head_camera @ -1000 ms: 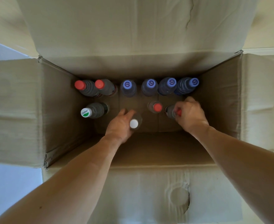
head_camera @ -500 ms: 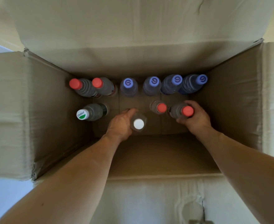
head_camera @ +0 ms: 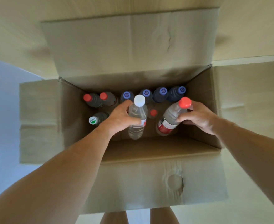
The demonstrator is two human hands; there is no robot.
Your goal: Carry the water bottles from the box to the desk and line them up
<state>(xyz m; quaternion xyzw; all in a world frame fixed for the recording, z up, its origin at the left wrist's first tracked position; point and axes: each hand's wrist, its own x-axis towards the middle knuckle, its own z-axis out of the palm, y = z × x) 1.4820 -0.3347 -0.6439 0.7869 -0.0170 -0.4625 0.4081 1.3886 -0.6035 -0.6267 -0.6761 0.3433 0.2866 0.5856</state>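
The left hand (head_camera: 121,118) is wrapped round the body of a clear plastic water bottle with a white cap (head_camera: 137,118), and the right hand (head_camera: 196,116) is clamped on the upper body of a clear plastic water bottle with a red cap and red label (head_camera: 170,120). One bottle per hand probably halves the trips. Both bottles are gripped on the side rather than by the cap, likely so they hang steady, and they tilt with caps toward twelve o'clock above the open brown cardboard box (head_camera: 157,152).

The other bottles stand upright on the box floor: four blue-capped dark bottles (head_camera: 163,94) along the far wall at twelve o'clock, two red-capped ones (head_camera: 99,98) at ten o'clock, a green-and-white-capped one (head_camera: 95,119) at nine, and a small red-capped one (head_camera: 153,113) between the hands. No table is in view.
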